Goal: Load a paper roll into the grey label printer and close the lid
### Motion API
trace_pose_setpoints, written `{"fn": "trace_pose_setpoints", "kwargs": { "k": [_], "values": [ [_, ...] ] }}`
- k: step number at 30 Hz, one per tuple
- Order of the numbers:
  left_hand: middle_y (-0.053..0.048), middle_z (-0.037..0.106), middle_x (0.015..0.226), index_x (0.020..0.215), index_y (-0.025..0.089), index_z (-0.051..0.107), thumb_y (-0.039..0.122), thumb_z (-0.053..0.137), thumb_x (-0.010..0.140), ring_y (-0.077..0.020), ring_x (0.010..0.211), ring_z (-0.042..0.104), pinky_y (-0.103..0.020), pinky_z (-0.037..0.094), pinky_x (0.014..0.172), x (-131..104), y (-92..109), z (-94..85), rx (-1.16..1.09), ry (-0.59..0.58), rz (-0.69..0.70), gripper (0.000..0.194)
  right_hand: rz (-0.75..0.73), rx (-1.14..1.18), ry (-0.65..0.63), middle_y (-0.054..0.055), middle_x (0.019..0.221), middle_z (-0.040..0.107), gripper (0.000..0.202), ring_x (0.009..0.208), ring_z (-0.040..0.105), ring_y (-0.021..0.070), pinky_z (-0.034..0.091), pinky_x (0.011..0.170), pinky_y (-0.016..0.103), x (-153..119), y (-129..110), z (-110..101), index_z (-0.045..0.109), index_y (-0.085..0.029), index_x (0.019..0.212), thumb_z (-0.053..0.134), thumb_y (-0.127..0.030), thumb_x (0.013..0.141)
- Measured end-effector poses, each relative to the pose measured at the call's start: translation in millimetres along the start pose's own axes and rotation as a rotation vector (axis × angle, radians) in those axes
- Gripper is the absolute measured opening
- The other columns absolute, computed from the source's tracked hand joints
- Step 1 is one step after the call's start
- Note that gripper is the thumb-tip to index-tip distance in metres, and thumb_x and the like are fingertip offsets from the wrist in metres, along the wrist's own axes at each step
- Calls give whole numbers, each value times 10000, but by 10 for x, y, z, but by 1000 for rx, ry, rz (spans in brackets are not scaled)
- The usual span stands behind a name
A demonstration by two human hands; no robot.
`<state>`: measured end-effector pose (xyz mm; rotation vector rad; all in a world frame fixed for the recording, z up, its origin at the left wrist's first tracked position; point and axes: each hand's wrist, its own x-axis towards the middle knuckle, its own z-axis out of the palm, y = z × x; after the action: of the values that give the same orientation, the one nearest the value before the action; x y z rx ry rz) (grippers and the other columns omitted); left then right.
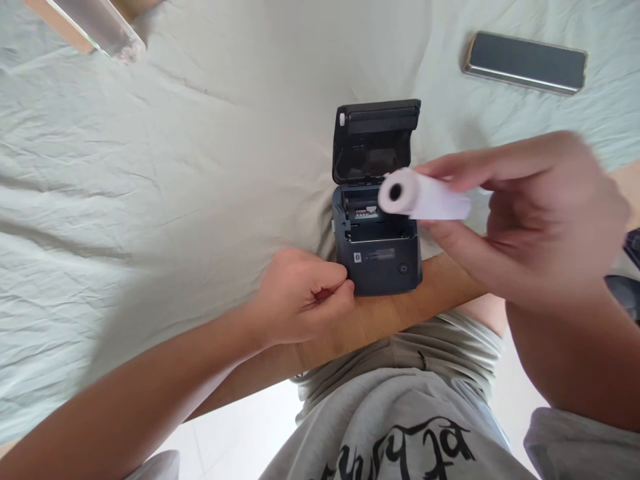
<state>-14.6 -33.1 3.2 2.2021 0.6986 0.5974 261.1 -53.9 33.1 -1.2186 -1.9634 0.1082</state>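
Note:
A small dark printer (pixel 377 270) stands at the edge of the cloth-covered surface, its lid (pixel 375 143) raised and its paper compartment exposed. My right hand (pixel 525 207) pinches a white paper roll (pixel 435 197) between thumb and fingers, over the right side of the compartment, with the hollow core facing left. My left hand (pixel 307 293) is closed at the printer's lower left corner, fingertips against or right beside it; whether anything small is inside its fingers is hidden.
A dark rectangular case (pixel 527 61) lies on the pale cloth (pixel 225 127) at the upper right. A transparent box (pixel 100 30) is at the upper left. A wooden edge (pixel 370 323) runs below the printer, above my lap.

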Motion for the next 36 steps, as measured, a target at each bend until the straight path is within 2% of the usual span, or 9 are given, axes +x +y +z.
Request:
{"fn": "trace_pose_setpoints", "kwargs": {
  "k": [3,9,12,16,21,24,27,30,36],
  "values": [
    [85,232,562,723,275,212,194,487,1016,-107,510,250,-311,200,517,-6,-3,8,-1,2,-6,410,-54,-80,-117,-84,1276,916,123,1060,912,194,749,914,370,121,-6,71,712,-311,1092,761,-201,1069],
    [90,190,584,734,277,195,197,488,1022,-112,533,213,-319,188,528,-25,-16,20,-14,8,-11,418,-114,-66,-138,-86,1213,920,124,849,869,191,717,883,411,157,189,221,739,-314,1106,741,-198,1060],
    [94,184,587,735,275,199,197,492,1022,-111,535,208,-318,182,530,-23,-17,13,-20,7,-7,418,-116,-36,-168,-74,1198,921,94,907,890,217,731,893,436,164,234,242,752,-307,1096,738,-216,1077],
    [90,211,583,728,276,214,197,499,1015,-110,531,231,-317,189,534,-15,2,-5,-30,3,-18,412,-81,14,-162,-76,1161,913,199,1092,909,222,753,926,413,176,134,190,713,-314,1001,740,-130,1070],
    [97,253,609,761,282,239,206,496,1004,-101,538,238,-278,214,525,-2,48,-24,-63,48,-87,362,-154,65,-139,-62,1023,872,241,1001,873,197,736,892,422,70,-131,125,653,-309,973,751,-113,1075],
    [119,317,629,826,288,352,224,535,999,-95,527,275,-246,277,523,-8,46,-18,-107,95,-133,260,-148,92,-145,-62,1029,861,246,1011,857,194,721,915,413,-80,-200,170,647,-312,980,749,-105,1064],
    [130,440,681,1055,255,591,218,582,1022,-93,532,389,-222,347,541,-31,14,-1,-118,150,-70,51,-103,85,-90,-39,1059,849,190,1009,846,207,706,927,418,-237,-173,255,674,-317,1014,727,-145,1076],
    [118,527,713,1298,225,712,192,600,1072,-96,553,440,-224,375,562,-51,-13,8,-48,134,26,255,-99,114,-79,1,1114,836,75,1061,838,222,702,968,436,-337,-122,300,726,-308,1070,728,-239,1097],
    [118,500,631,1246,218,801,228,558,1108,-94,507,379,-241,364,548,-49,4,13,-14,77,-11,279,-7,54,-22,26,1237,806,148,1127,824,231,716,987,449,-252,-44,166,739,-347,1175,720,-227,1089]
  ]
}}
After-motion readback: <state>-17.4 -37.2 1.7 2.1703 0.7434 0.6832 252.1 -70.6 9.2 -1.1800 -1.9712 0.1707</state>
